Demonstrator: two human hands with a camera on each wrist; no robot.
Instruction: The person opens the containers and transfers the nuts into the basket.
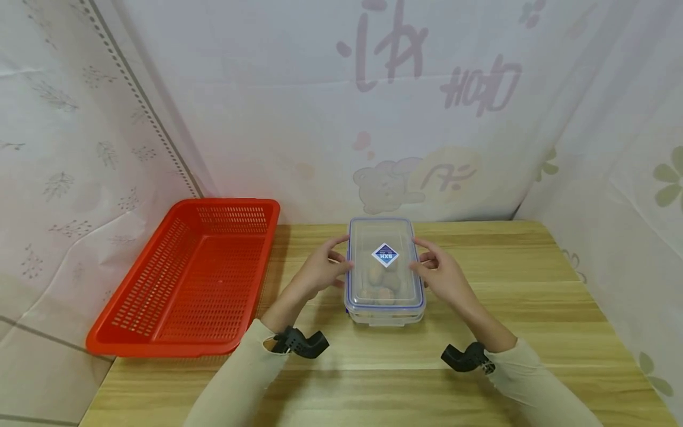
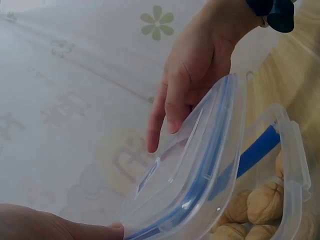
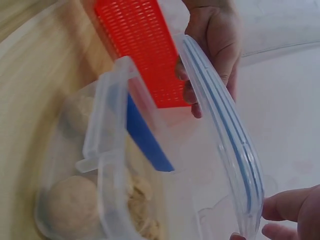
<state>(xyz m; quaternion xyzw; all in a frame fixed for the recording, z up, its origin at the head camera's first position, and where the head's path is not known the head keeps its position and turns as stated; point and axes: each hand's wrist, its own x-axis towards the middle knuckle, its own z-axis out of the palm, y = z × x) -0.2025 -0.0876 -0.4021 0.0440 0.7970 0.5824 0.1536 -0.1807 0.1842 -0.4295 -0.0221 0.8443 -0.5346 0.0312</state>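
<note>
A clear plastic lid (image 1: 381, 281) with a blue sealing rim and a diamond sticker (image 1: 385, 255) is raised, tilted, above a clear food container (image 1: 386, 319). My left hand (image 1: 320, 270) holds the lid's left edge between thumb and fingers. On the opposite edge, my right hand (image 1: 440, 274) grips it the same way. Several walnuts (image 2: 265, 202) lie inside the container, seen only dimly through the lid from above. A blue strip (image 3: 145, 132) shows at the container, below the lid. One rounder brown item (image 3: 72, 200) shows blurred through its wall.
A red perforated plastic basket (image 1: 213, 290) stands left of the container, with nothing seen inside. Everything rests on a wood-grain table (image 1: 507, 290). Printed white cloth (image 1: 299, 107) hangs behind and at both sides. Black camera mounts (image 1: 305, 343) sit on both wrists.
</note>
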